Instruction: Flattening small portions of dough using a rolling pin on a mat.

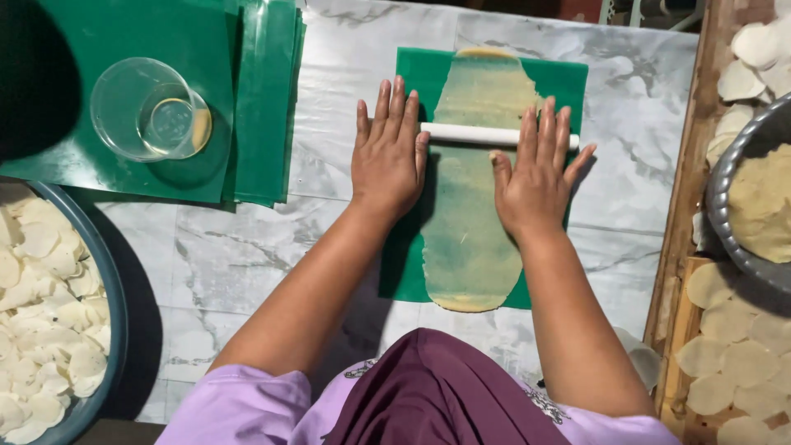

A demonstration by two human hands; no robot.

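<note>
Dough sheet [471,239] on green mat [568,82]: thin, soft, likely tears easily. White roller [478,133] light, rigid; left hand [387,156] and right hand [531,177] flat, fingers spread, pressing roller ends, not gripping.

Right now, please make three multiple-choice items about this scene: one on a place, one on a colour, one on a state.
1. Where is the clear cup?
A. on the green sheets at the far left
B. inside the grey bowl
C. on the dough

2. What colour is the mat under the dough?
A. red
B. green
C. white

3. How do the hands rest on the white roller?
A. both clenched in fists
B. one lifted away
C. both flat, fingers stretched

Answers:
1 A, the cup stands on the green sheets.
2 B, green shows all around the dough.
3 C, the left hand and right hand lie open, palms down.
</note>
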